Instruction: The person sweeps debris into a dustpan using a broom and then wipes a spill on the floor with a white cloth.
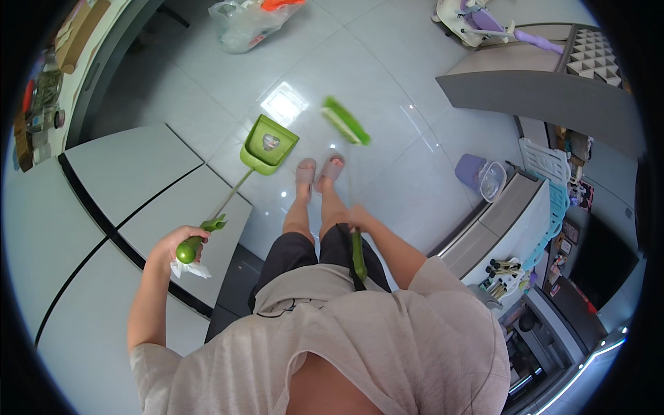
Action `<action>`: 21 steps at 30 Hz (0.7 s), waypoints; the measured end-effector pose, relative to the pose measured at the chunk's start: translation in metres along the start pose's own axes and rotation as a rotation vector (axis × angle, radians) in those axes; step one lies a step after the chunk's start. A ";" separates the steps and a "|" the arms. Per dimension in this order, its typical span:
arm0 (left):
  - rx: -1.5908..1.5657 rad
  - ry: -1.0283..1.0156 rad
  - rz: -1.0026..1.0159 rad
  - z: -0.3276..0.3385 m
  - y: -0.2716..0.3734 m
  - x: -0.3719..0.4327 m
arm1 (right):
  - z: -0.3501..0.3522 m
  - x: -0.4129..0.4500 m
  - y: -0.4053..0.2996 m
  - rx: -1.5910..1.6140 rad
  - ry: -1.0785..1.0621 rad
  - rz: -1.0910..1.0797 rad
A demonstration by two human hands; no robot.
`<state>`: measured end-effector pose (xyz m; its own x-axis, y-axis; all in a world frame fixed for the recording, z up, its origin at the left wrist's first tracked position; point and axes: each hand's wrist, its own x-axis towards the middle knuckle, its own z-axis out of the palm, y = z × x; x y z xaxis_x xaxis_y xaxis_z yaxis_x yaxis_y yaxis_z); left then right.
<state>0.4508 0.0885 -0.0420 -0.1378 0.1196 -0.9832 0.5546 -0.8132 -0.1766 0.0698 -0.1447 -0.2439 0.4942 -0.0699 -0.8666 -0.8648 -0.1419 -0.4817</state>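
My left hand (181,244) is closed around the green handle of a long-handled dustpan (264,163), with a crumpled white tissue (191,268) pressed against the grip. The green pan rests on the tiled floor, left of my slippered feet, and a small pale item (270,142) lies in it. In front of my thighs, my right hand (360,218) grips the green handle of a broom; the thin stick is hardly visible against the floor. The broom's green head (345,122), with pale bristles, is blurred and sits ahead of my feet, to the right of the dustpan.
White cabinet fronts (135,166) stand close on the left. Ahead is a tied-looking clear plastic bag (249,26) on the floor. A purple bin (469,171) with a clear liner stands right, beside a counter (511,218). A purple-and-white scooter-like item (480,21) is at the upper right.
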 end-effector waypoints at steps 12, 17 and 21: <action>-0.107 -0.089 -0.047 -0.004 -0.027 -0.003 | -0.059 -0.091 -0.023 0.128 0.203 0.316; -0.284 -0.176 -0.018 0.002 -0.048 0.000 | -0.099 0.008 -0.013 0.578 0.284 0.298; -0.379 -0.199 0.030 0.006 -0.068 0.020 | -0.013 0.050 -0.036 -0.293 0.356 0.075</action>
<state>0.4053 0.1427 -0.0493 -0.2519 -0.0429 -0.9668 0.8178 -0.5436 -0.1890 0.1270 -0.1557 -0.2683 0.4757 -0.4177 -0.7741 -0.8627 -0.3931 -0.3181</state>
